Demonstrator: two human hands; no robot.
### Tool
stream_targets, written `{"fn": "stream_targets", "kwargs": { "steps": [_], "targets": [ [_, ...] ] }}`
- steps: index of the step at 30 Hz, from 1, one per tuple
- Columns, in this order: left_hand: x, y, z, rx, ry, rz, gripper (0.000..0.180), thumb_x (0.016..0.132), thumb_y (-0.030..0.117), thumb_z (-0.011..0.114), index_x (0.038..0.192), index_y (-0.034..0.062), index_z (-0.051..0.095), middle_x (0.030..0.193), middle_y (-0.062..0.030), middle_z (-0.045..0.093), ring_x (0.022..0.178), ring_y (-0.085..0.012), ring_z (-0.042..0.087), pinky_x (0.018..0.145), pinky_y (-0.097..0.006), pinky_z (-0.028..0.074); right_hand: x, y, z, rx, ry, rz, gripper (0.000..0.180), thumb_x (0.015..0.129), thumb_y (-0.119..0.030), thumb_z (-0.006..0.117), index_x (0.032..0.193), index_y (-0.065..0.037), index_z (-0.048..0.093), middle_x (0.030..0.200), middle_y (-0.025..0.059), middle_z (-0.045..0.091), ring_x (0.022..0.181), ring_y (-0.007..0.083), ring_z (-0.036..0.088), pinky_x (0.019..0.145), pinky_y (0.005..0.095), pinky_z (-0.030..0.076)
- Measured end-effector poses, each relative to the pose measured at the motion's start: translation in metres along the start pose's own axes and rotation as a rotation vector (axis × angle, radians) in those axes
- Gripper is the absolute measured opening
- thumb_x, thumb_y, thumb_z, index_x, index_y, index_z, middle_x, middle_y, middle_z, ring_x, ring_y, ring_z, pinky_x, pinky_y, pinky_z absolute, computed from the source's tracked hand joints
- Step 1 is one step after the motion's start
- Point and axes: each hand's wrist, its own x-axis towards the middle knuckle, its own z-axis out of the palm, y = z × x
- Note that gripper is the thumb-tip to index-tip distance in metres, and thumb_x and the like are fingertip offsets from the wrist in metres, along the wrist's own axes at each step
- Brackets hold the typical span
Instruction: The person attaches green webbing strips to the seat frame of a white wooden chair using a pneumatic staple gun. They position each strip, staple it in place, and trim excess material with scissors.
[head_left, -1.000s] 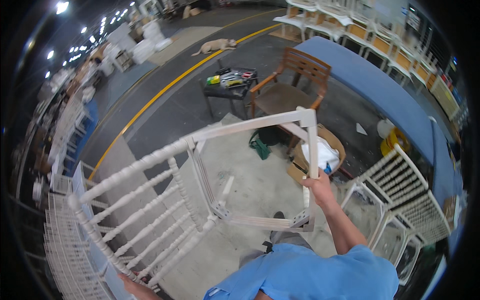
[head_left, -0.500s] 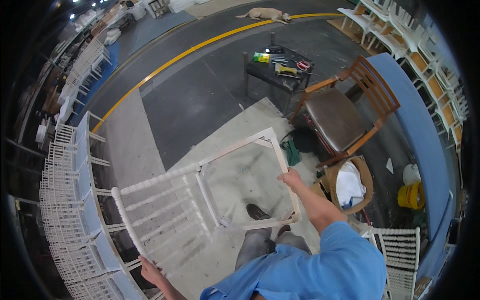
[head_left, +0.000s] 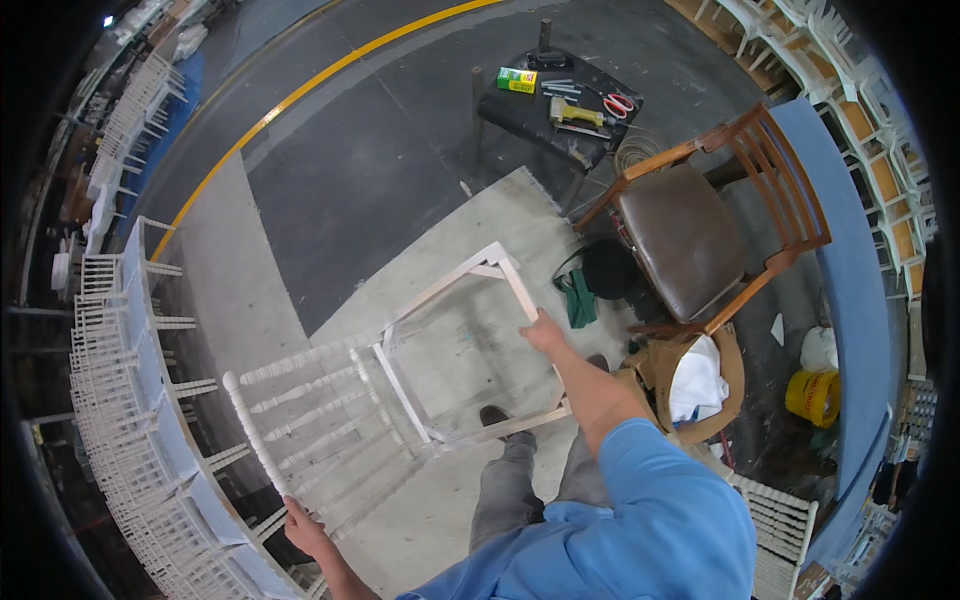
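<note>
I hold a white chair [head_left: 403, 394] with a turned-spindle back and a bare, open seat frame; the floor shows through it. My left hand [head_left: 305, 527] is closed round the end of the back's top rail [head_left: 255, 430]. On the far side of the seat, my right hand [head_left: 545, 335] grips the pale wooden seat rail [head_left: 520, 292]. Corner braces are visible inside the frame. Part of the near-right corner lies behind my right forearm. My shoes and grey trousers show below and through the frame.
White spindle chairs [head_left: 130, 400] line the left. A brown wooden armchair [head_left: 680, 240] and a cardboard box [head_left: 735, 375] with white material stand right. Farther off, a black low table [head_left: 520, 115] carries red-handled scissors [head_left: 618, 105] and a yellow tool [head_left: 575, 113]. A yellow bucket [head_left: 812, 397] sits far right.
The seat end of the chair has shifted left with my right hand, and my feet have moved. My view has turned, so the dog lying at the back is out of sight. Both grips are kept.
</note>
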Motion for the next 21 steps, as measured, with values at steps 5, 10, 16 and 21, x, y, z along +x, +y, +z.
{"fn": "stream_targets", "kwargs": {
  "steps": [5, 10, 16, 21],
  "targets": [
    [-0.035, 0.032, 0.007, 0.092, 0.047, -0.067, 0.069, 0.1, 0.061, 0.057, 0.072, -0.0022, 0.062, 0.059, -0.0068, 0.053, 0.047, -0.0151, 0.047, 0.046, -0.035, 0.038, 0.004, 0.006, -0.034, -0.159, -0.136, -0.065, 0.099, 0.082, -0.032, 0.079, 0.161, -0.001, 0.026, 0.149, 0.027, 0.052, 0.136, 0.0405, 0.053, 0.112, 0.0418, 0.044],
    [-0.083, 0.06, 0.023, 0.026, 0.035, 0.093, 0.068, 0.1, 0.058, 0.059, 0.076, -0.0053, 0.063, 0.062, -0.0076, 0.055, 0.056, -0.0177, 0.052, 0.055, -0.036, 0.042, 0.003, 0.019, -0.107, -0.318, -0.327, 0.029, 0.099, 0.084, -0.034, 0.078, 0.162, -0.004, 0.025, 0.153, 0.0254, 0.049, 0.142, 0.0375, 0.049, 0.117, 0.0393, 0.038],
    [-0.134, 0.08, 0.032, 0.09, 0.062, 0.011, 0.067, 0.098, 0.059, 0.06, 0.085, -0.0066, 0.068, 0.07, -0.0135, 0.062, 0.068, -0.0232, 0.059, 0.066, -0.042, 0.046, 0.011, 0.048, -0.234, -0.588, -0.188, -0.031, 0.094, 0.081, -0.038, 0.077, 0.159, -0.007, 0.035, 0.146, 0.0256, 0.057, 0.133, 0.0365, 0.057, 0.111, 0.0417, 0.045],
    [-0.135, 0.087, 0.025, 0.213, 0.018, -0.084, 0.069, 0.097, 0.064, 0.056, 0.095, -0.0032, 0.07, 0.08, -0.0166, 0.068, 0.074, -0.0303, 0.062, 0.07, -0.046, 0.047, 0.008, 0.068, -0.348, -0.715, -0.075, 0.029, 0.086, 0.08, -0.036, 0.076, 0.153, -0.006, 0.042, 0.139, 0.0274, 0.06, 0.127, 0.0416, 0.06, 0.109, 0.0449, 0.048]
  ]
}}
